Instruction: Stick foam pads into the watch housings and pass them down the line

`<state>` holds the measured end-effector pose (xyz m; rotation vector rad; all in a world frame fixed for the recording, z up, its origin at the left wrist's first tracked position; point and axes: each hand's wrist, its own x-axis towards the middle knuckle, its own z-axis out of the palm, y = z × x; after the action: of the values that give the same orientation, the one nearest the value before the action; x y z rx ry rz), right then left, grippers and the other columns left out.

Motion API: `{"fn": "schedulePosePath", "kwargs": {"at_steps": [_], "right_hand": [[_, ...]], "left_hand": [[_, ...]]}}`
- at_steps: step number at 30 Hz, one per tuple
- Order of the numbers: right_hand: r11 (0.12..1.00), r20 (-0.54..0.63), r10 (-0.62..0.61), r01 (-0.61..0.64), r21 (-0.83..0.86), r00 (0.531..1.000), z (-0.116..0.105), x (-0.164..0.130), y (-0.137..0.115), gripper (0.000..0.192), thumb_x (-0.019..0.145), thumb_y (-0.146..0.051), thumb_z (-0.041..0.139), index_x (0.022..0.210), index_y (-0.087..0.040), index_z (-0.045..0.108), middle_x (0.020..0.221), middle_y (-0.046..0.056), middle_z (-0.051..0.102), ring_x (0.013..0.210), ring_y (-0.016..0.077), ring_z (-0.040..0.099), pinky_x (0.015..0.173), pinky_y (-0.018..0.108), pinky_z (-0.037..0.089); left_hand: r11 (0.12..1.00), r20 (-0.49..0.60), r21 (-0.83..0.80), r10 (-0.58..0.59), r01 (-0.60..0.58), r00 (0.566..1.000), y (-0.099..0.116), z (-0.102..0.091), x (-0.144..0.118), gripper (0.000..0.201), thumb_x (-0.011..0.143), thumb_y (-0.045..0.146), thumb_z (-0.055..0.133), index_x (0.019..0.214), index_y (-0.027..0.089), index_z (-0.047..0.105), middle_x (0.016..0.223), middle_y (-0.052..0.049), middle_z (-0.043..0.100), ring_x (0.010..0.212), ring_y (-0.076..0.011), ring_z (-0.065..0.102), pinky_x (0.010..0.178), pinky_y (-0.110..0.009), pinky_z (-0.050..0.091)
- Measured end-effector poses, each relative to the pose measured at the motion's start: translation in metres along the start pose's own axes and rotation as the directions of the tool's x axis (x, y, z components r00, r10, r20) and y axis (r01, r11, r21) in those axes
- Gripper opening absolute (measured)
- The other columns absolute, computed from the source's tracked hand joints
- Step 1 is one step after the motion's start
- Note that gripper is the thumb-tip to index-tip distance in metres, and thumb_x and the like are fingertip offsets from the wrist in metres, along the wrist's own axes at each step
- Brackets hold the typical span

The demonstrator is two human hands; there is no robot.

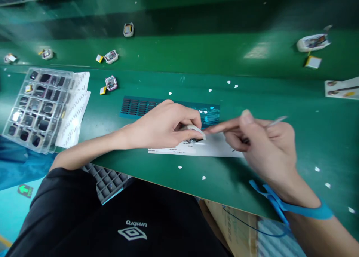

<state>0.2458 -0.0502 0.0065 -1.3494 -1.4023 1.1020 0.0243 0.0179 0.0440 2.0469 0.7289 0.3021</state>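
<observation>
My left hand point(168, 124) is closed around a small white device housing point(193, 128), like a smartwatch case, tilted above a printed white sheet point(168, 151). Dark parts show at its open side; my fingers cover most of it. My right hand point(265, 148) points its index finger at the housing's edge, at or very near it. Its other fingers curl round a thin tool point(277, 121), perhaps tweezers, whose pale end sticks out behind the hand. Behind the left hand lies a blue-green sheet point(213, 116) with rows of dark strips.
At the left stands a clear compartment tray point(30, 72) of dark-screened watch parts, beside printed papers point(77, 115). Opened housings with batteries point(111, 83) lie farther back, another housing point(312, 43) at the right. Small white stickers point(203, 178) dot the green bench. A blue wrist strap point(305, 211) circles my right wrist.
</observation>
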Motion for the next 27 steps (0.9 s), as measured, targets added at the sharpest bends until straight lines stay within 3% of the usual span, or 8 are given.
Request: {"fn": "schedulePosePath", "kwargs": {"at_steps": [3,5,8,13,17,20,23,27], "right_hand": [[0.999,0.008,0.009,-0.009,0.039,1.000,-0.003,0.002,-0.003,0.064,0.102,-0.074,0.049,0.071,-0.027,0.080,0.071,0.006,0.073,0.055,0.0168,0.059,0.046,0.032,0.040],[0.997,0.012,0.006,-0.005,-0.075,1.000,-0.005,0.003,-0.004,0.073,0.100,-0.081,0.044,0.062,-0.027,0.076,0.058,0.005,0.065,0.052,0.0159,0.056,0.045,0.031,0.039],[0.987,0.113,0.089,-0.072,-0.144,0.990,-0.008,0.004,-0.002,0.075,0.100,-0.083,0.042,0.066,-0.025,0.075,0.044,0.001,0.055,0.039,0.0125,0.050,0.039,0.029,0.036],[0.978,0.309,0.189,-0.150,-0.147,0.932,-0.009,0.008,0.004,0.071,0.098,-0.081,0.048,0.070,-0.022,0.075,0.055,0.005,0.070,0.045,0.0162,0.064,0.044,0.028,0.051],[0.973,0.334,0.224,-0.191,-0.128,0.915,-0.007,0.008,0.006,0.071,0.099,-0.081,0.047,0.070,-0.023,0.075,0.057,0.006,0.071,0.047,0.0156,0.066,0.047,0.026,0.054],[0.978,0.358,0.207,-0.179,-0.108,0.911,-0.007,0.008,0.005,0.068,0.098,-0.080,0.051,0.070,-0.023,0.074,0.059,0.005,0.072,0.048,0.0153,0.067,0.048,0.025,0.056],[0.981,0.414,0.194,-0.171,-0.091,0.890,-0.009,0.010,0.004,0.053,0.092,-0.072,0.070,0.070,-0.024,0.075,0.061,0.002,0.073,0.052,0.0155,0.070,0.050,0.023,0.058],[0.991,0.467,0.135,-0.124,-0.054,0.874,-0.011,0.013,0.006,0.041,0.092,-0.059,0.076,0.069,-0.026,0.081,0.072,0.003,0.078,0.060,0.0165,0.076,0.055,0.022,0.063]], "left_hand": [[0.988,0.114,0.153,-0.001,-0.016,0.993,-0.001,-0.011,-0.002,0.015,0.097,0.023,0.064,0.086,0.019,0.073,0.069,0.004,0.072,0.059,-0.0098,0.055,0.066,-0.027,0.038],[0.968,0.171,0.251,-0.030,-0.015,0.985,-0.002,-0.013,-0.003,0.014,0.097,0.020,0.062,0.089,0.020,0.073,0.072,0.004,0.072,0.059,-0.0102,0.052,0.072,-0.028,0.037],[0.922,0.211,0.385,-0.123,0.033,0.970,-0.003,-0.009,-0.002,0.014,0.096,0.017,0.058,0.095,0.020,0.072,0.078,0.002,0.073,0.062,-0.0126,0.050,0.070,-0.029,0.034],[0.887,0.242,0.459,-0.188,0.058,0.952,0.001,-0.002,-0.002,0.014,0.098,0.018,0.057,0.101,0.020,0.070,0.078,-0.001,0.071,0.066,-0.0158,0.054,0.062,-0.029,0.028],[0.853,0.319,0.519,-0.131,-0.058,0.939,0.007,0.005,-0.007,0.018,0.100,0.017,0.053,0.111,0.021,0.067,0.082,-0.002,0.073,0.064,-0.0165,0.060,0.055,-0.032,0.021],[0.817,0.376,0.559,-0.097,-0.142,0.921,0.008,0.011,-0.010,0.025,0.096,0.010,0.055,0.116,0.021,0.065,0.087,-0.003,0.076,0.062,-0.0171,0.062,0.053,-0.033,0.017],[0.791,0.381,0.590,-0.094,-0.164,0.920,0.007,0.015,-0.009,0.032,0.091,0.008,0.059,0.120,0.021,0.063,0.093,-0.004,0.079,0.063,-0.0183,0.064,0.052,-0.034,0.014],[0.785,0.382,0.593,-0.077,-0.180,0.921,0.005,0.014,-0.008,0.026,0.094,0.012,0.059,0.118,0.022,0.065,0.089,-0.004,0.078,0.064,-0.0191,0.066,0.051,-0.035,0.015]]}}
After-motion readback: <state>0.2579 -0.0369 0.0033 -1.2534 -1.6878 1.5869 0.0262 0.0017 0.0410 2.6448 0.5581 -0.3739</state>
